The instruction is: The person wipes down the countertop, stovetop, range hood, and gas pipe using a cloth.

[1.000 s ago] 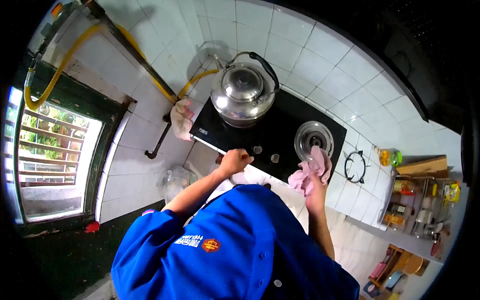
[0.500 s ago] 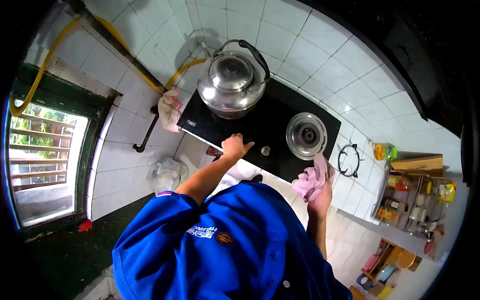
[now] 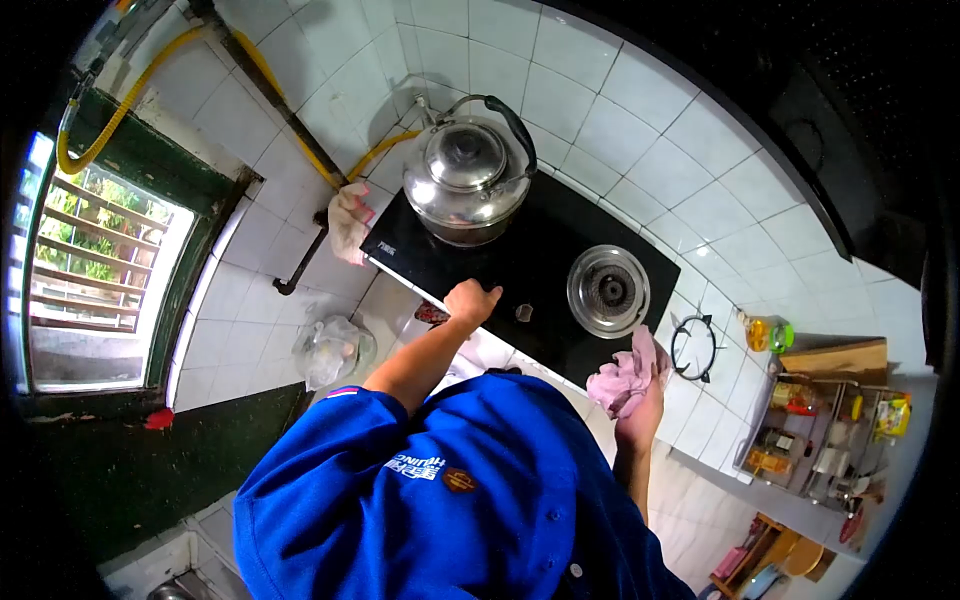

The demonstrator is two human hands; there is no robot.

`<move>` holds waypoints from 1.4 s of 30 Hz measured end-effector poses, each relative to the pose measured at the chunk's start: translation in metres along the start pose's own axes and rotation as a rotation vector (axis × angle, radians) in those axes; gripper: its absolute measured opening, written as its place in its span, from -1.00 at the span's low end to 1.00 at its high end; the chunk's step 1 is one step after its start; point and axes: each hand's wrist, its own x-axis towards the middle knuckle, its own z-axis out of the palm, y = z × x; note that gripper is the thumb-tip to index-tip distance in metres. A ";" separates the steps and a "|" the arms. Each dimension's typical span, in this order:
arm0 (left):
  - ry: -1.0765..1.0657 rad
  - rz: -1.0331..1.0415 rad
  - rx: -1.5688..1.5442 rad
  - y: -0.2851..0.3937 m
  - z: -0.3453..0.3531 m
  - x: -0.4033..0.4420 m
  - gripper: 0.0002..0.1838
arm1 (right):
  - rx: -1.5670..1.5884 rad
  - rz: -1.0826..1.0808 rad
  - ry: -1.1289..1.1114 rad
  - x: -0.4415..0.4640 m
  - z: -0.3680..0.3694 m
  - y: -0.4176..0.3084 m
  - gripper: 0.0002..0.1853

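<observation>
Standing lidded, the kettle (image 3: 468, 190) hides its contents; right fingers (image 3: 657, 390) pinch pink cloth (image 3: 628, 378), left fingers (image 3: 468, 293) curl, their grip unclear.

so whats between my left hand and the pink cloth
In the head view, a knob lies there, nearer your left hand than the cloth, with bare black stove top around it.

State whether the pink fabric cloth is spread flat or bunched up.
Bunched up: the pink fabric cloth sits crumpled in the right hand, with uneven folds.
</observation>
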 end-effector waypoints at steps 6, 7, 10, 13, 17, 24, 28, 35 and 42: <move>-0.032 -0.042 -0.015 0.003 0.000 -0.001 -0.30 | 0.031 0.004 0.130 0.003 0.005 -0.002 -0.50; -0.041 -0.063 -0.040 0.002 0.001 0.000 -0.29 | 0.031 0.002 0.131 0.002 0.009 -0.003 -0.50; -0.083 -0.120 -0.079 0.005 0.002 0.003 -0.30 | 0.038 0.041 0.189 0.000 0.011 -0.002 -0.47; -0.097 -0.149 -0.085 0.008 -0.002 0.004 -0.32 | -0.029 0.044 0.075 0.000 0.001 0.006 -0.54; -0.125 -0.119 -0.068 0.009 -0.005 0.009 -0.36 | -0.039 -0.026 0.058 -0.006 0.023 0.005 -0.52; -0.124 0.100 0.060 0.010 -0.011 0.010 -0.53 | -0.057 0.051 0.016 -0.001 0.014 0.022 -0.47; -0.002 0.371 0.191 0.003 0.001 0.008 -0.57 | -0.080 0.016 0.019 -0.005 0.035 0.019 -0.47; -0.104 0.422 0.180 -0.010 -0.030 -0.006 -0.44 | 0.037 0.082 -0.145 -0.002 0.041 0.027 -0.43; 0.137 0.961 -0.112 -0.024 -0.271 -0.085 -0.65 | 0.046 -0.008 -0.052 0.025 0.075 0.049 -0.49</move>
